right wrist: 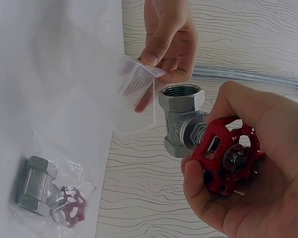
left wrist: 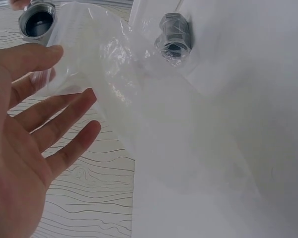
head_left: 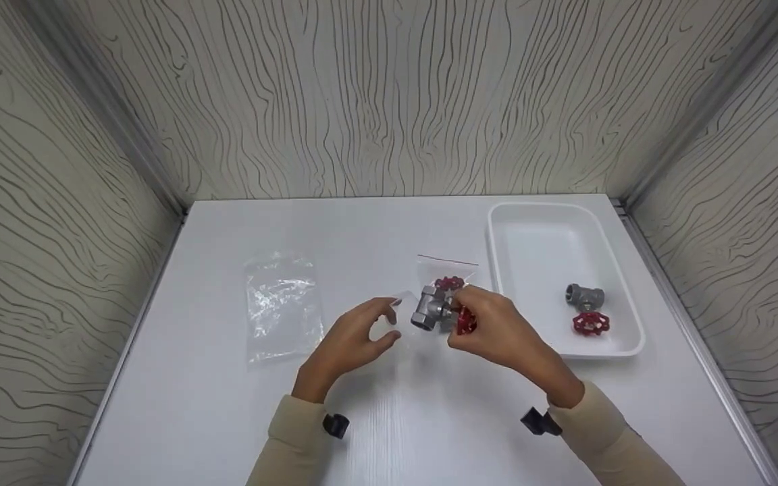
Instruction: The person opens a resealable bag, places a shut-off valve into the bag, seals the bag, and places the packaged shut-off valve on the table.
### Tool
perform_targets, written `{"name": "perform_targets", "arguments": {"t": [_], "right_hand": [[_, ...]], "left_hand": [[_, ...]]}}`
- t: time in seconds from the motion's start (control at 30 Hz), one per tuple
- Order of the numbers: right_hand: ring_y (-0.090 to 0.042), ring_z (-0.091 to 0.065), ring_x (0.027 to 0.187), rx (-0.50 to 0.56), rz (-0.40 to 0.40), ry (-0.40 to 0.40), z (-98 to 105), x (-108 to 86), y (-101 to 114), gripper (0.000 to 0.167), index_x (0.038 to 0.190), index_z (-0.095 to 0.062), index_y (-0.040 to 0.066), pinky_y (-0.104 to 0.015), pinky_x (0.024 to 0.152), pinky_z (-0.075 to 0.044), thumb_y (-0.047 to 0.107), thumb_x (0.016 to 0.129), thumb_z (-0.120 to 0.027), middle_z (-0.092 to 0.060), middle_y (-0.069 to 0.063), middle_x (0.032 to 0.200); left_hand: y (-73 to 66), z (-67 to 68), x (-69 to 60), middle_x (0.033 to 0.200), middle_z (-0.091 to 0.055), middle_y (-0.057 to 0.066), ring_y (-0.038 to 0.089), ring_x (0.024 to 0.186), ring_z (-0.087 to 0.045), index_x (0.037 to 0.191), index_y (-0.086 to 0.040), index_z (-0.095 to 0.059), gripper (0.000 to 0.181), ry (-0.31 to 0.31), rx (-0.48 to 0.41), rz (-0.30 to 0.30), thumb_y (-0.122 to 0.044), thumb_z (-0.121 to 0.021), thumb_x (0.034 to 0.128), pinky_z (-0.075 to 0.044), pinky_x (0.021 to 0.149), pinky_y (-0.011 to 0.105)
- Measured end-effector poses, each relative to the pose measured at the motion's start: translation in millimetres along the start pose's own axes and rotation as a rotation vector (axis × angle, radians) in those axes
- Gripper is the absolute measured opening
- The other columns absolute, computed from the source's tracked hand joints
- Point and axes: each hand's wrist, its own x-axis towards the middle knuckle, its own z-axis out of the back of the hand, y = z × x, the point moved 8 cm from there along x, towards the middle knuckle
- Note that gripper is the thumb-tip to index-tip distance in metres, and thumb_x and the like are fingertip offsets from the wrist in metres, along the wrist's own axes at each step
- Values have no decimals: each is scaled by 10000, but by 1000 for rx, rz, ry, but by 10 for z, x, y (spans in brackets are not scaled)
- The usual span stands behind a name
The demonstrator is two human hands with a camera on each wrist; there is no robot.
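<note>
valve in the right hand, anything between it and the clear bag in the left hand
Nothing visible stands between the valve in the right hand and the clear bag. In the right wrist view, the bagged valve lies on the table, off to one side.

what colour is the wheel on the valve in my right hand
Red; the wheel shows best in the right wrist view.

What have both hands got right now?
Left hand: closed, holding a clear zip bag by its edge.
Right hand: closed, holding a threaded metal valve by its red handwheel.
</note>
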Motion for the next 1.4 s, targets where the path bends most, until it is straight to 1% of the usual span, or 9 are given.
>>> {"name": "perform_targets", "arguments": {"t": [0.23, 0.47, 0.7, 0.83, 0.93, 1.03, 1.1, 1.27, 1.4], "right_hand": [[-98, -558, 774, 13, 9, 47, -101, 4, 16, 282, 993, -656, 126, -196, 635, -538, 51, 780, -825, -614, 56, 901], [-93, -560, 771, 25, -8, 74, -167, -8, -6, 285, 997, -660, 151, -194, 640, -542, 42, 791, -825, -598, 73, 894], [-100, -561, 762, 37, -8, 93, -229, 2, -16, 286, 1003, -669, 149, -201, 625, -533, 48, 788, -829, -613, 63, 886], [-93, -562, 761, 41, -1, 100, -253, -4, -10, 280, 999, -662, 150, -199, 624, -534, 57, 790, -822, -607, 68, 878], [-85, -559, 757, 40, 13, 105, -262, -8, 7, 275, 996, -657, 152, -198, 623, -532, 61, 793, -819, -599, 73, 872], [-82, -551, 752, 37, 20, 106, -264, -4, 19, 274, 991, -657, 153, -202, 617, -520, 53, 788, -811, -592, 77, 868], [-85, -552, 751, 40, 17, 107, -269, -1, 16, 276, 990, -659, 153, -204, 617, -519, 47, 785, -811, -593, 76, 870], [-95, -553, 749, 45, 4, 119, -302, 12, -5, 275, 991, -667, 144, -208, 615, -517, 51, 779, -816, -598, 70, 867], [-96, -543, 757, 29, 7, 129, -334, 29, -22, 269, 989, -671, 147, -211, 623, -504, 68, 775, -814, -596, 77, 870]], "left_hand": [[-1, -18, 6, 1498, -644, 7, 210, 1356, -646, 1149, -152, -674, 192, 7, -24, 13, -248, -748, 1001, -580, 1086, 407], [5, -48, 0, 1465, -665, 13, 212, 1361, -643, 1221, -164, -674, 249, 15, -39, 32, -250, -745, 999, -582, 1086, 408], [-3, -58, -15, 1457, -667, 8, 204, 1376, -632, 1219, -161, -660, 252, 14, -60, 18, -232, -750, 995, -584, 1083, 405], [-1, -66, -21, 1478, -650, 5, 201, 1404, -610, 1226, -164, -653, 254, 24, -68, 12, -231, -748, 1000, -577, 1094, 403], [-8, -65, -19, 1396, -685, 0, 196, 1389, -618, 1319, -154, -639, 346, 30, -80, 11, -219, -751, 998, -577, 1094, 400], [-18, -60, -16, 1267, -712, -17, 183, 1345, -640, 1438, -148, -597, 475, 29, -92, 12, -212, -754, 994, -581, 1089, 395], [-29, -59, -15, 1227, -716, -11, 181, 1324, -648, 1473, -148, -578, 517, 30, -101, 9, -210, -754, 992, -583, 1086, 397], [-56, -66, -10, 1291, -717, 37, 180, 1299, -655, 1474, -174, -581, 516, 38, -115, -5, -195, -752, 988, -585, 1082, 399], [-78, -81, 2, 1421, -681, 30, 184, 1337, -641, 1416, -172, -614, 450, 45, -119, -21, -193, -752, 988, -584, 1083, 385]]}}
